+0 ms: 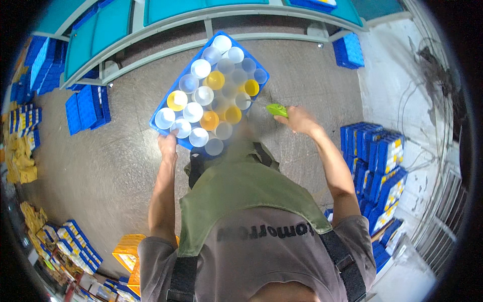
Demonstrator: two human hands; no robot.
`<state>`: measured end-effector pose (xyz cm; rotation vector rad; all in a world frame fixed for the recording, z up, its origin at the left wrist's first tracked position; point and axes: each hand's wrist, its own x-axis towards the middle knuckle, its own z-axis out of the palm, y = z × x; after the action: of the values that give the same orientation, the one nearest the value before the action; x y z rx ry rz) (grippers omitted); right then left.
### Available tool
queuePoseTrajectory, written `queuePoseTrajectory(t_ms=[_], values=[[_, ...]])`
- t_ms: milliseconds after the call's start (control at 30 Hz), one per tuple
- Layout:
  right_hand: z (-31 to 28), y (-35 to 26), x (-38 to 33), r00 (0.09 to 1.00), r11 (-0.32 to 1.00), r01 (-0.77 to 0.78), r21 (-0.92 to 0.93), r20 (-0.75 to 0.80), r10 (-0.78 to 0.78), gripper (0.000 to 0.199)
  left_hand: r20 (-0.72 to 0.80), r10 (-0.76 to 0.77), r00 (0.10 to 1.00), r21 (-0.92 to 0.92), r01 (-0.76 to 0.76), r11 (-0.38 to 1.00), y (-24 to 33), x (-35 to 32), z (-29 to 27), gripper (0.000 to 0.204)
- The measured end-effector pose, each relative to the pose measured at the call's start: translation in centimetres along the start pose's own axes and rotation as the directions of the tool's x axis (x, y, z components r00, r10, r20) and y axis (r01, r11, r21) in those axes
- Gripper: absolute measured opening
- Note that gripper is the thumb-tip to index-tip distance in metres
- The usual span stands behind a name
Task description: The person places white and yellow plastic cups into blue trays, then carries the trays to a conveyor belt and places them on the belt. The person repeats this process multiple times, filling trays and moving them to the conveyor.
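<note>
A blue crate [160,110] filled with round, cup-like translucent white containers [193,111] is held tilted in front of me. Several of the containers are yellow-orange [209,120]. My left hand [169,143] is closed on the crate's near left corner, thumb over the rim. Off the crate's right side, my right hand [298,120] is closed around a bright green handheld tool [276,110], pointed toward the containers. A blurred, pale patch lies between the tool and the crate, so its front end is hard to make out.
Teal-topped benches [201,11] on pale metal frames run across the far side. Stacks of filled blue crates [375,151] line the right wall. More blue crates [88,109] stand at left, with yellow sacks [20,158] beyond. An orange crate [126,250] is near my left elbow.
</note>
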<state>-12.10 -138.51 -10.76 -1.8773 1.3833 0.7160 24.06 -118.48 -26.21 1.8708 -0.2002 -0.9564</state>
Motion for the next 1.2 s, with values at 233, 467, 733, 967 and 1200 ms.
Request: queuePoseTrajectory(t_ms=[233, 467, 733, 967, 1200], values=[[-5.6, 0.9, 2.9, 0.976, 0.975, 0.210, -0.077, 0.069, -0.205, 0.050, -0.107, -0.074, 0.992, 0.066, 0.081, 0.994, 6.2, 2.1, 6.0, 0.031], [-9.1, 0.3, 4.2, 0.891, 0.889, 0.448, -0.093, 0.120, -0.437, 0.047, -0.304, -0.098, 0.948, 0.253, 0.179, 0.951, 9.3, 5.2, 10.3, 0.042], [-15.2, -1.1, 3.0, 0.849, 0.851, 0.513, -0.115, -0.079, -0.522, 0.048, -0.289, -0.048, 0.956, 0.436, 0.176, 0.883, 14.3, 6.2, 11.9, 0.046], [-18.8, -0.2, 3.7, 0.885, 0.892, 0.431, -0.138, -0.130, -0.448, 0.049, -0.187, 0.057, 0.981, 0.501, 0.045, 0.864, 19.5, 8.3, 11.8, 0.039], [-23.5, 1.1, 5.5, 0.914, 0.989, 0.042, -0.144, -0.393, -0.096, 0.047, 0.033, 0.089, 0.995, 0.358, -0.095, 0.929, 23.6, 13.6, 8.0, 0.032]])
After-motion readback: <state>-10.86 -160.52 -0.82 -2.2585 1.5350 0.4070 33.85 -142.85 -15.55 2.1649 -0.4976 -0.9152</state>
